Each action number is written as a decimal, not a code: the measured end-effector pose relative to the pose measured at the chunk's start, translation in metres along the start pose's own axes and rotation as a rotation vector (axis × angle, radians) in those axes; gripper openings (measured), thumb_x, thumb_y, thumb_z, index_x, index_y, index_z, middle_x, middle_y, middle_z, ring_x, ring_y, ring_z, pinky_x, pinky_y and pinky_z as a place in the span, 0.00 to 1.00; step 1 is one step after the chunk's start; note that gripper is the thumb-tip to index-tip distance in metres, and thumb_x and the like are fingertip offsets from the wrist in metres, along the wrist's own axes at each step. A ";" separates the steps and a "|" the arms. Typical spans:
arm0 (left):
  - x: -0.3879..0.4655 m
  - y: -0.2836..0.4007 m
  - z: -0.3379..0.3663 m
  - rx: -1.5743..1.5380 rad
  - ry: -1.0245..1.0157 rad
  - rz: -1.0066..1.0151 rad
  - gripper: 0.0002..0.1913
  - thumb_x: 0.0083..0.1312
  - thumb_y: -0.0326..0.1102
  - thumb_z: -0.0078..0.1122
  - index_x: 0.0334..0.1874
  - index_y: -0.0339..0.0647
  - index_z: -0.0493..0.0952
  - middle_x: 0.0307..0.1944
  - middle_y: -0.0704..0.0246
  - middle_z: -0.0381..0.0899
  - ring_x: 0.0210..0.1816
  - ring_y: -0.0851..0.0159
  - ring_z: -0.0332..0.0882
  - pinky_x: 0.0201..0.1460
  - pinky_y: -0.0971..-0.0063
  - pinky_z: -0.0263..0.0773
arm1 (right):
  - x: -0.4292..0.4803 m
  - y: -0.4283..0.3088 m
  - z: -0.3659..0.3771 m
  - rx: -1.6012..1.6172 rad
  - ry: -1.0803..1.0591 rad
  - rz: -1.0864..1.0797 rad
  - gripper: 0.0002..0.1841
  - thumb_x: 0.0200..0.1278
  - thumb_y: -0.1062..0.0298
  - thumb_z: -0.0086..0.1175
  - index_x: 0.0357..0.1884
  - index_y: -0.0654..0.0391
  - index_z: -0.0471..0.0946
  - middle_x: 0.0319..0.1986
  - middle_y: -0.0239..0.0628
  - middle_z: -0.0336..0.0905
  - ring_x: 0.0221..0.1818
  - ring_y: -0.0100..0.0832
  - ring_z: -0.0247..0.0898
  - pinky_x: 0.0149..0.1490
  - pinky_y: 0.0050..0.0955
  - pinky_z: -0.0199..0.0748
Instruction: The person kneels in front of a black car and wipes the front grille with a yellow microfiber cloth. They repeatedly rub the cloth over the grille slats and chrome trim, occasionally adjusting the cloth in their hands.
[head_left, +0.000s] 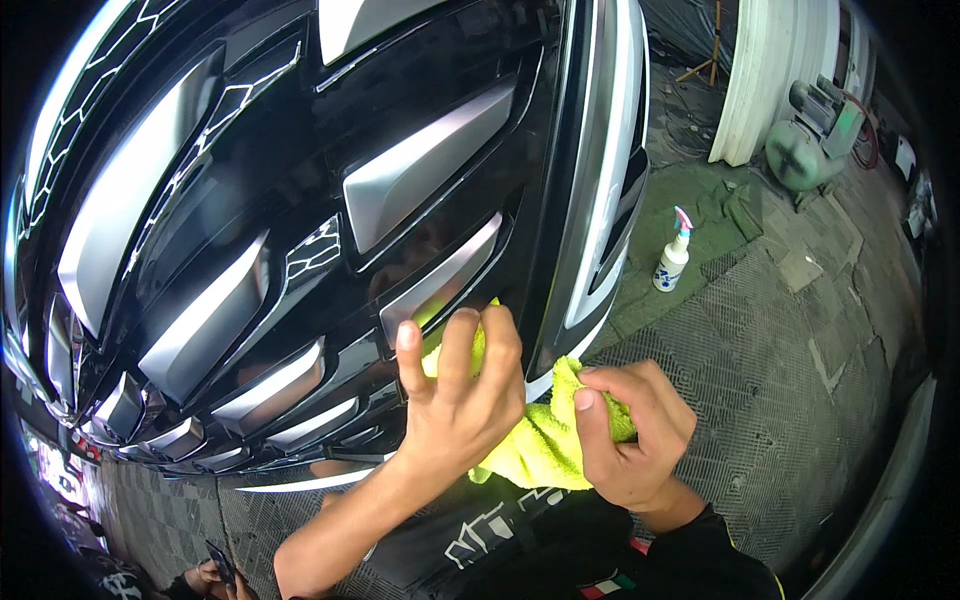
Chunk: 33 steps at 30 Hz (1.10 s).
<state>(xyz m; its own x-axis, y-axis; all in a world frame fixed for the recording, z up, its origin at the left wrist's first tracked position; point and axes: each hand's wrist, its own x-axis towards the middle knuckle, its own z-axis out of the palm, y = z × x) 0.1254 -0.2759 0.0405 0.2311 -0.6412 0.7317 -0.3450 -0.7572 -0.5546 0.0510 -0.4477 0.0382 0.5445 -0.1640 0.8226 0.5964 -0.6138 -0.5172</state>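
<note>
A bright yellow-green microfibre cloth (536, 446) stretches between my two hands, in front of a car's black front grille (442, 67). My left hand (472, 375) has a bunched part of it behind and between the fingers, at the lower end of a satin-silver grille insert (450, 277). That hand hides how the cloth meets the grille. Between thumb and forefinger, my right hand (637, 435) pinches another part of the cloth, just below the corner of the white vertical trim (596, 247). Loose folds hang between the hands, close to my dark clothing.
A white spray bottle (672, 262) stands on a green cloth (697, 217) spread over the grey tiled floor (757, 375). Farther right are a green air compressor (806, 150) and a white panel (765, 75). At lower left, another person's hands (206, 577) hold a phone (221, 562).
</note>
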 end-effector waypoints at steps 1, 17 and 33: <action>0.002 0.000 -0.001 0.007 -0.014 0.014 0.08 0.56 0.29 0.71 0.38 0.36 0.87 0.53 0.67 0.77 0.58 0.56 0.76 0.79 0.27 0.51 | 0.001 0.000 0.000 -0.008 0.004 -0.007 0.09 0.60 0.83 0.66 0.43 0.66 0.85 0.28 0.43 0.82 0.24 0.36 0.79 0.28 0.30 0.74; -0.015 -0.027 -0.043 0.136 -0.176 0.131 0.07 0.56 0.28 0.61 0.35 0.38 0.85 0.49 0.65 0.79 0.62 0.55 0.77 0.78 0.34 0.60 | 0.029 0.021 0.063 -0.141 -0.007 -0.112 0.08 0.64 0.81 0.64 0.45 0.66 0.84 0.32 0.43 0.78 0.27 0.41 0.79 0.31 0.37 0.74; -0.074 -0.052 -0.117 -0.313 -0.182 -0.222 0.17 0.53 0.20 0.70 0.47 0.22 0.87 0.50 0.54 0.74 0.55 0.44 0.79 0.59 0.46 0.84 | 0.024 -0.009 0.088 -0.181 -0.031 -0.110 0.05 0.62 0.82 0.63 0.39 0.66 0.82 0.31 0.45 0.79 0.27 0.45 0.79 0.33 0.38 0.75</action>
<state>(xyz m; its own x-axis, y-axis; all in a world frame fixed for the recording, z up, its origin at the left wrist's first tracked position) 0.0195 -0.1743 0.0617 0.4783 -0.4996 0.7222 -0.5216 -0.8232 -0.2241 0.1105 -0.3785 0.0419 0.5013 -0.0665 0.8627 0.5388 -0.7562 -0.3713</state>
